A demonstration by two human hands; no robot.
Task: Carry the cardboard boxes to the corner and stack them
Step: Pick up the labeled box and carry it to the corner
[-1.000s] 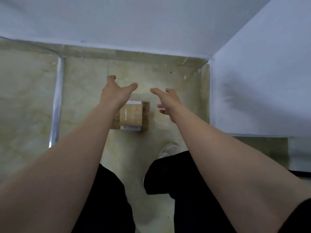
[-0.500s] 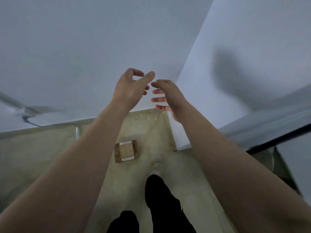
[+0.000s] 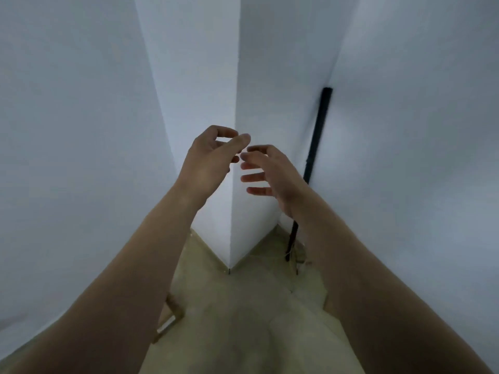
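Observation:
A small brown cardboard box [image 3: 170, 314] lies on the floor by the left wall, mostly hidden behind my left forearm. My left hand [image 3: 212, 155] is raised in front of the jutting white wall corner, fingers curled and apart, holding nothing. My right hand [image 3: 270, 171] hangs beside it, fingers spread, also empty. Both hands are well above and away from the box.
A white wall corner [image 3: 232, 211] juts toward me in the middle. A black pipe [image 3: 316, 147] runs down the right wall, with loose wires [image 3: 293, 255] at its foot. Beige tiled floor [image 3: 243, 319] spreads below, white walls on both sides.
The view has swung up and right. The box has slid from centre floor to lower left behind my left arm. My empty hands stayed raised and drew closer together.

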